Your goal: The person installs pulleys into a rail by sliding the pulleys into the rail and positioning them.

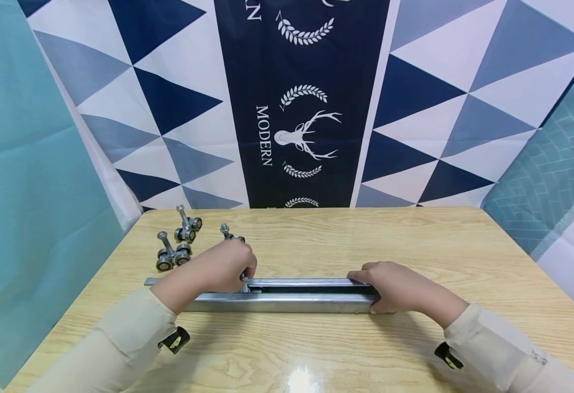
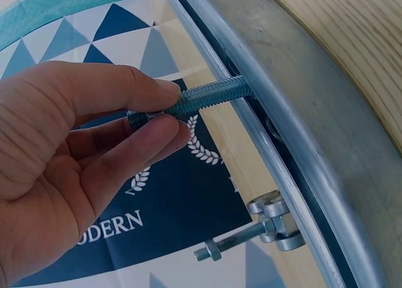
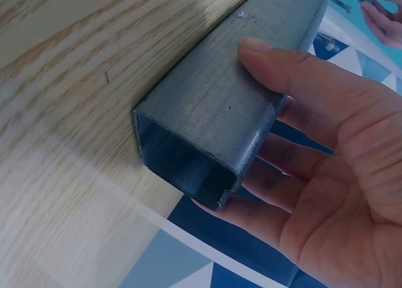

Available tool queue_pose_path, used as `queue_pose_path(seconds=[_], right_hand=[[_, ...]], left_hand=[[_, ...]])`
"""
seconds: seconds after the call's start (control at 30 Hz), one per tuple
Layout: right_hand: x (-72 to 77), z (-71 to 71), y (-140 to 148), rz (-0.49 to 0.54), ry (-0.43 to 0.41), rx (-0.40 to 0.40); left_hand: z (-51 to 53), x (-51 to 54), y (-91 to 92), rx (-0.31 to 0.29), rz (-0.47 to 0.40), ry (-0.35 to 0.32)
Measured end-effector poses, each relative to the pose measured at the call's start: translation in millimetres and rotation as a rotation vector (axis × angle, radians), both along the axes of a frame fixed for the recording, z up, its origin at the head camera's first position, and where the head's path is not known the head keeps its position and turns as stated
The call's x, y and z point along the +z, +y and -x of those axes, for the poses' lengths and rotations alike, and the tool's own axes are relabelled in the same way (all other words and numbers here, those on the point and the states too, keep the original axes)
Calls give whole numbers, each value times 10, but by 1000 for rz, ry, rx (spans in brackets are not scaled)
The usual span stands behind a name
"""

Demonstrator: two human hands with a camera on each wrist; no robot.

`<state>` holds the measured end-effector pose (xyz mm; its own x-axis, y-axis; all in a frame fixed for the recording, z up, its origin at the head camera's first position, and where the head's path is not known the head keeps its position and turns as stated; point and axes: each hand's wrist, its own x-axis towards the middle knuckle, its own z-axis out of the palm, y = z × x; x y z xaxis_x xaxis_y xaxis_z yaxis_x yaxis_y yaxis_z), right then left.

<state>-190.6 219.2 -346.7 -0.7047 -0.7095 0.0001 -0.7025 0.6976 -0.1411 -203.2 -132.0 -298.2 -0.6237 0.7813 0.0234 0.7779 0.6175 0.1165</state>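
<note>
A galvanised steel C-shaped rail (image 1: 292, 304) lies across the table with its slot facing up. My left hand (image 1: 229, 266) pinches a threaded bolt (image 2: 213, 95) between thumb and fingers. The bolt stands up out of the slot, and whatever it joins inside the rail is mostly hidden. At the rail's right end, my right hand (image 1: 397, 286) grips the sides, with the thumb on the near wall and the fingers on the far side. The right wrist view shows the hollow open end (image 3: 185, 165) of the rail.
Two roller trolleys with upright bolts, one farther back (image 1: 186, 226) and one nearer (image 1: 170, 254), stand at the back left. Another trolley (image 2: 276, 224), a nut on its bolt, sits just behind the rail. A patterned cloth (image 1: 302, 109) hangs beyond the wooden table (image 1: 414, 245).
</note>
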Motion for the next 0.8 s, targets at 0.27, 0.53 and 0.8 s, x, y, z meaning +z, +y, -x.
queue_pose_path(seconds=[0.27, 0.53, 0.8], right_hand=[[-2, 0, 29, 0, -6, -4], [-16, 6, 26, 8, -19, -4], [-7, -3, 11, 9, -12, -2]], left_hand=[[-1, -3, 112, 11, 22, 17], [-25, -2, 166, 15, 21, 24], [-15, -32, 226, 1, 18, 25]])
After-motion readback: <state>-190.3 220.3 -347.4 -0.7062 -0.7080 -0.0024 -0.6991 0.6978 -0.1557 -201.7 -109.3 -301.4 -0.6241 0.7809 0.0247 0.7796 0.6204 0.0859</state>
